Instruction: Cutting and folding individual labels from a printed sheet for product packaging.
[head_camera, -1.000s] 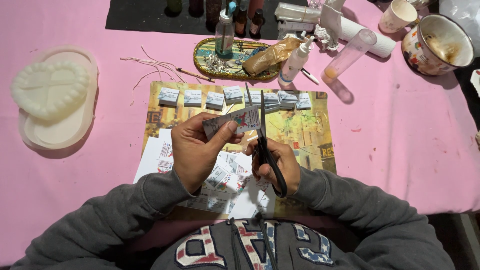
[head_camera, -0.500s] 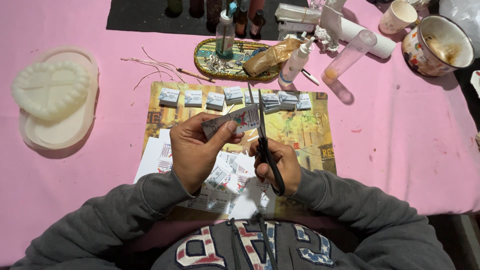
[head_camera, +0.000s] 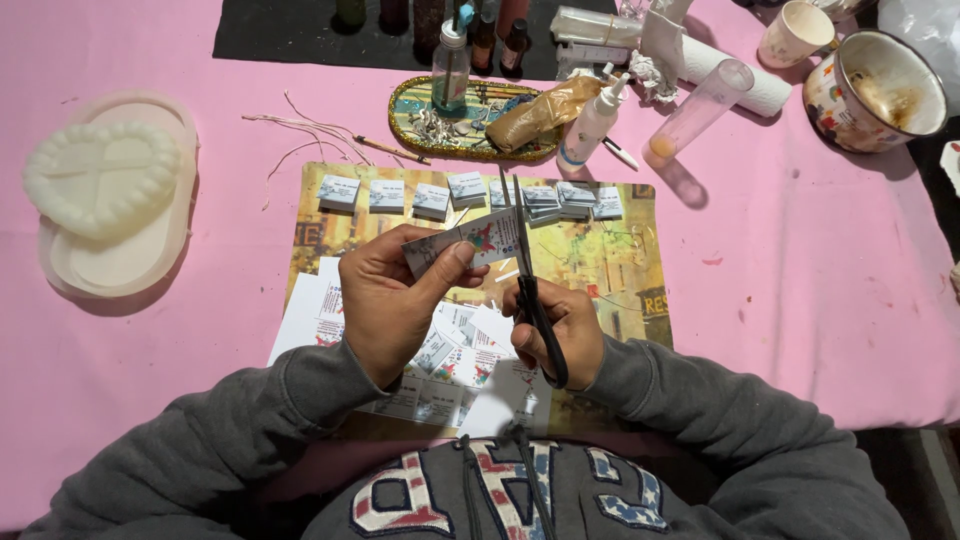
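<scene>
over the printed mat | my left hand pinches a printed paper strip | my right hand grips black scissors, blades at the strip's right end | cut paper squares lined beyond, pink tablecloth around

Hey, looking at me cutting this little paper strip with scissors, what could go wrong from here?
The left hand pinches the paper strip with its thumb close to the blades of the scissors held in the right hand, so a slip might nick it. The strip is held in the air rather than flat, so the cut may wander. Loose cut pieces lie heaped under the hands and could scatter or get mixed up.
</scene>
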